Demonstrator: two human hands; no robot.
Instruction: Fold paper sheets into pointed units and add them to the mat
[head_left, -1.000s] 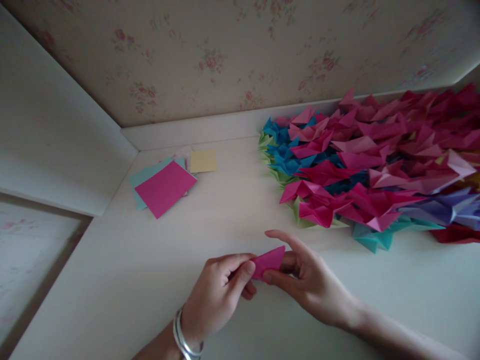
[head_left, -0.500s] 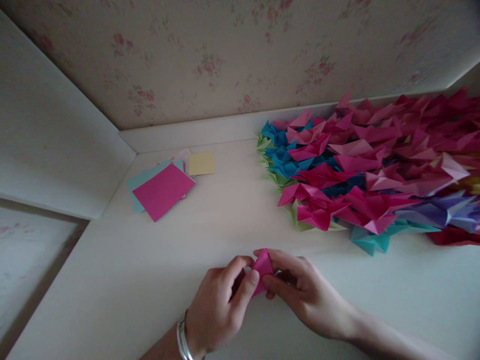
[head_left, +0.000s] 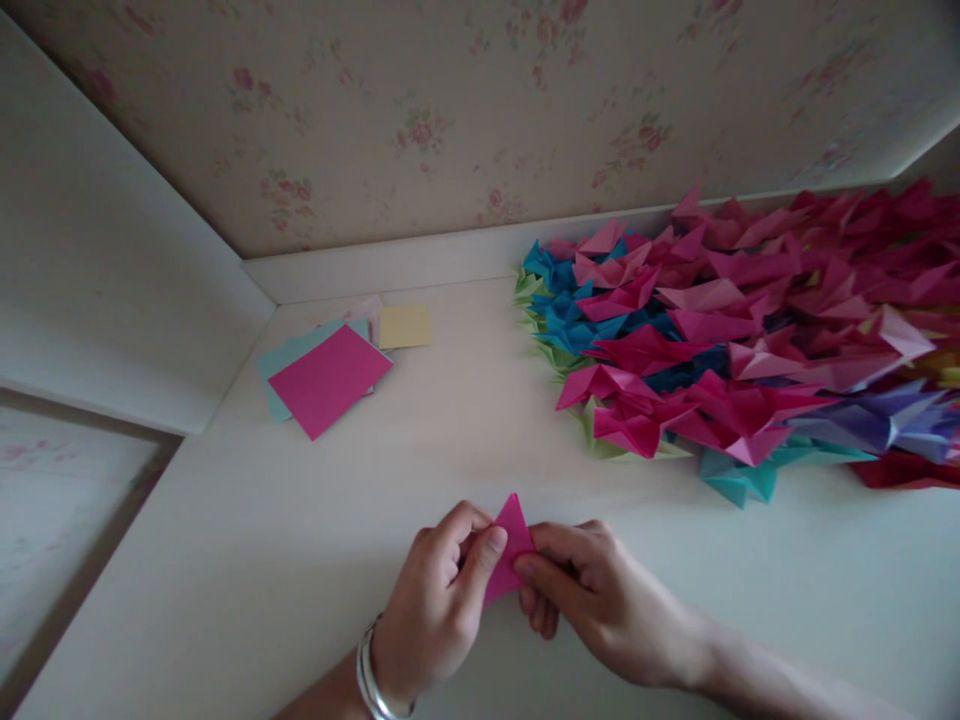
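My left hand [head_left: 439, 605] and right hand [head_left: 596, 600] are pinching the folded pink paper [head_left: 514, 530] between them; beyond my right hand, colourful folded shapes [head_left: 724, 320] are lying heaped on the worktop [head_left: 465, 430].

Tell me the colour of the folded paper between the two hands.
The folded paper is bright pink; it shows best in the head view.

Left hand [head_left: 435, 615], right hand [head_left: 607, 605] pinch folded pink paper [head_left: 514, 530]; folded-paper heap [head_left: 757, 265] right, flat sheets [head_left: 330, 382] left.
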